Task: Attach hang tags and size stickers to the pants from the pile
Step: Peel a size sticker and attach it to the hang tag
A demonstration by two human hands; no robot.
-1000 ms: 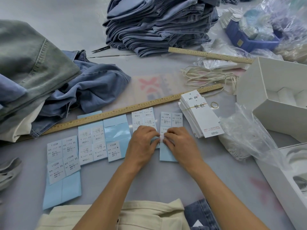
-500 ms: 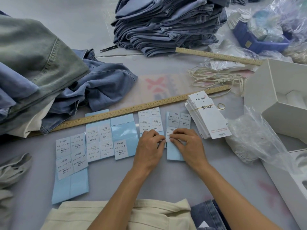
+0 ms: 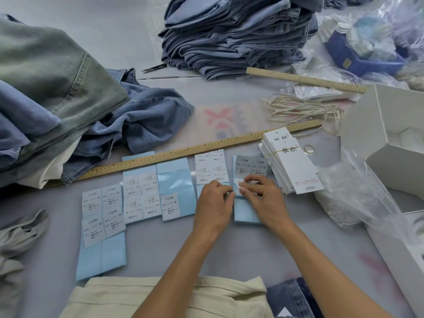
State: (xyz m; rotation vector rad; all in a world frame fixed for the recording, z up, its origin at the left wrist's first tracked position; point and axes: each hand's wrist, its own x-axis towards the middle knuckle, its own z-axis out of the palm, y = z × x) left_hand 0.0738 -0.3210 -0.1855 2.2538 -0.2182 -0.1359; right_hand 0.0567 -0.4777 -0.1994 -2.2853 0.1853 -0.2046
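Observation:
Several light-blue backing sheets with white size stickers lie in a row below a long wooden ruler (image 3: 174, 154). My right hand (image 3: 263, 198) pinches a white sticker at its edge on the XL sticker sheet (image 3: 251, 167). My left hand (image 3: 214, 203) rests with curled fingers beside it, its fingertips at the same sheet's left edge. A bundle of white hang tags (image 3: 291, 164) tied with a rubber band lies just right of the sheets. A tall stack of folded blue jeans (image 3: 234, 35) stands at the back, and a loose pile of jeans (image 3: 57, 106) sits at the left.
Cream strings (image 3: 302, 109) lie behind the ruler, next to a second ruler (image 3: 305, 80). An open white box (image 3: 390, 134) and clear plastic bags (image 3: 358, 193) fill the right side. Thread snips (image 3: 153, 68) lie near the jeans stack. A blue bin (image 3: 358, 53) sits far right.
The camera view has shifted, so everything sits further right in frame. My right fingers have lifted the sticker's edge slightly off the XL sheet; both hands stay in the same spot.

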